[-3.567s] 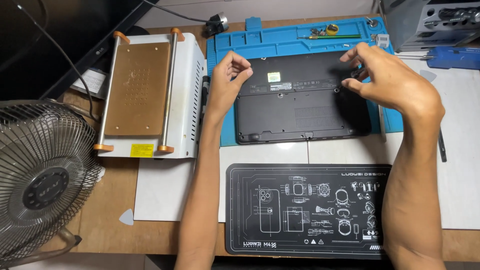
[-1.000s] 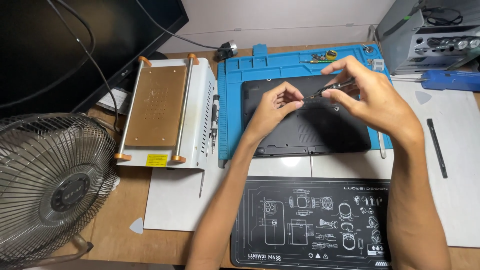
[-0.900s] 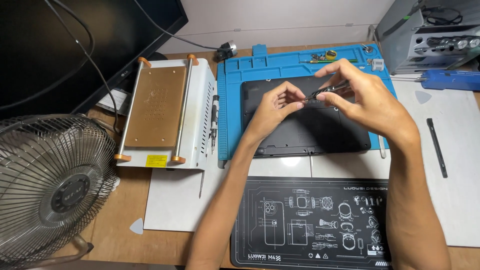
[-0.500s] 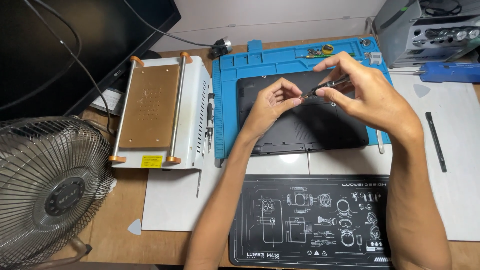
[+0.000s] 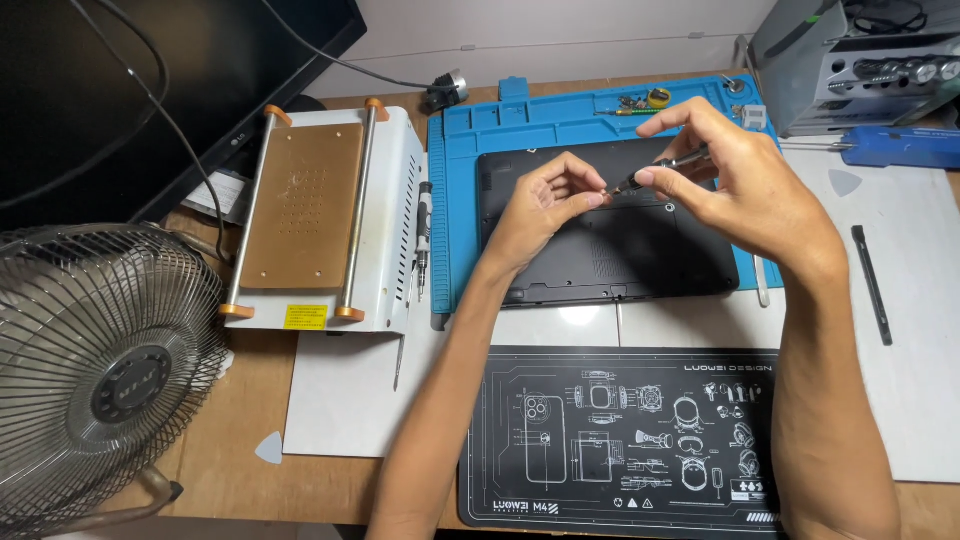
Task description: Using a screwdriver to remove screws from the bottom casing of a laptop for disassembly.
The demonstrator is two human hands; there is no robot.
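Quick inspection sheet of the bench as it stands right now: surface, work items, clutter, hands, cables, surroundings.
Surface: wooden desk with a blue work mat, white sheets and a black printed mat.
Job's things: black device lying back up on the blue work mat; small screwdriver above it.
Clutter: small parts in the mat's top tray; black pry stick; blue tool; second driver beside the heating plate; grey pick.
Hands: right hand pinches the screwdriver; left hand has fingertips at its tip.
Cables: black cables across the monitor.
Surroundings: metal fan, grey equipment.
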